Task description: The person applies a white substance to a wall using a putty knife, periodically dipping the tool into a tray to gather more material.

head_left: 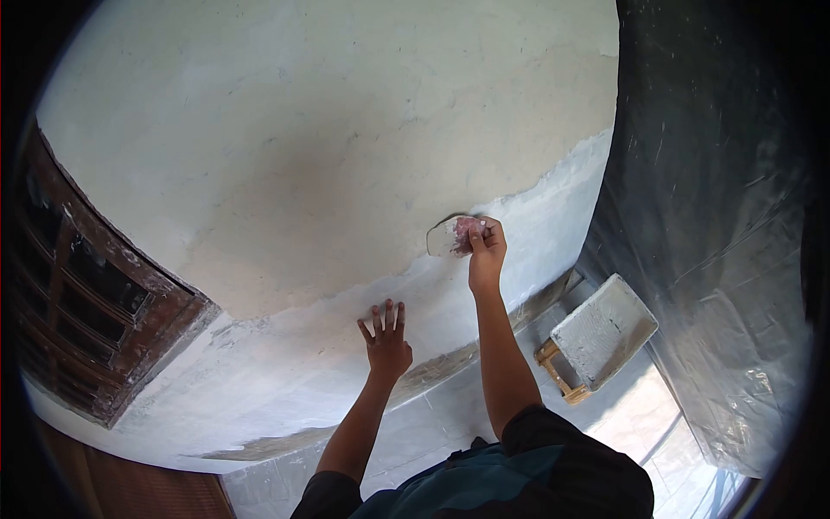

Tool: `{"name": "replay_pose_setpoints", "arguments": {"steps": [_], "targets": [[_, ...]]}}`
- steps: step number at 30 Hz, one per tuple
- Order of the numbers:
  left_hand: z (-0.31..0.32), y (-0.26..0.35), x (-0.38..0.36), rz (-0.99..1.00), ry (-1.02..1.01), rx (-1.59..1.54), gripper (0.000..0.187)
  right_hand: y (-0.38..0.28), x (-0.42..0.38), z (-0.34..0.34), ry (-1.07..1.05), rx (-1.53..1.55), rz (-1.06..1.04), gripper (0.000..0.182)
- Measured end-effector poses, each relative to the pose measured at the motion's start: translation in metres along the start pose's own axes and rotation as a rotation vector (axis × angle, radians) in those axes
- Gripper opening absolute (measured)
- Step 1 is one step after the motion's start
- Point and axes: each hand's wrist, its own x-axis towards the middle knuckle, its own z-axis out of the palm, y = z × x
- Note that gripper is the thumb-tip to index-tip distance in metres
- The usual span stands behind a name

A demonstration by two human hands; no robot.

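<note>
My right hand pinches a flat scraper, its pale blade smeared with white and reddish stains. The blade lies against the wall, near the line where the beige upper surface meets a whiter band below. Lower and to the left, my left hand has its fingers spread, with the fingertips at the whiter part of the wall. Nothing is in that hand.
A white-crusted tray rests on a small wooden stool at the right. Dark plastic sheeting hangs along the right side. A brown wooden window frame is set in the wall at left. Grey floor tiles lie below.
</note>
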Motion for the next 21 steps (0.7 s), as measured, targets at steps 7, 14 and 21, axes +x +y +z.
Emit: {"name": "replay_pose_setpoints", "arguments": {"steps": [7, 14, 21], "targets": [[-0.001, -0.001, 0.001, -0.017, 0.039, -0.105, 0.086, -0.007, 0.006, -0.015, 0.127, 0.118, -0.058, 0.012], [-0.016, 0.014, -0.002, -0.029, 0.049, -0.112, 0.087, -0.004, 0.006, -0.035, 0.3, 0.045, -0.004, 0.006], [-0.026, 0.088, 0.001, 0.047, 0.02, -0.315, 0.083, -0.019, -0.018, -0.12, 0.395, -0.21, -0.024, 0.005]]}}
